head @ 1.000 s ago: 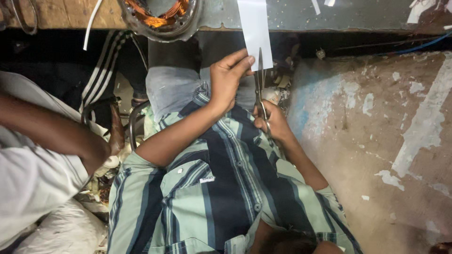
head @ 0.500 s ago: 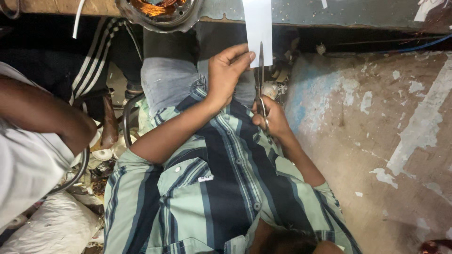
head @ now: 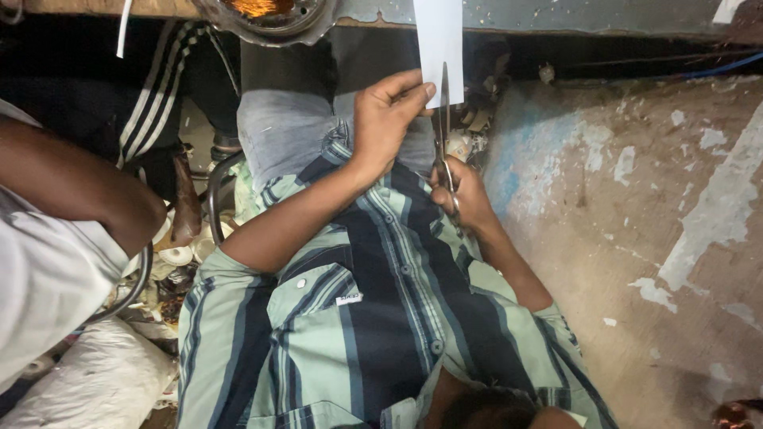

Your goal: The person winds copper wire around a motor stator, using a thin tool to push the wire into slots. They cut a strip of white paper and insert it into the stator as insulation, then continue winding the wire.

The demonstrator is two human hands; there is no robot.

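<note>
My left hand (head: 387, 119) pinches the lower edge of a white paper strip (head: 439, 38) that runs up out of the frame. My right hand (head: 462, 193) grips the handles of steel scissors (head: 444, 119). The blades point upward along the right side of the strip, with their tips against the paper. Both hands work in front of my green and dark blue striped shirt (head: 373, 318) and above my grey trousers (head: 278, 119).
Another person's bare arm (head: 75, 187) and white sleeve (head: 48, 278) reach in at the left. A metal motor housing with copper windings (head: 266, 12) sits on a bench at the top. A cracked concrete floor (head: 660, 238) lies to the right, and scattered scraps and a white sack (head: 95, 389) at lower left.
The view has shifted slightly. My hands keep their hold on the paper strip and scissors, and the blades sit a little higher along the strip.
</note>
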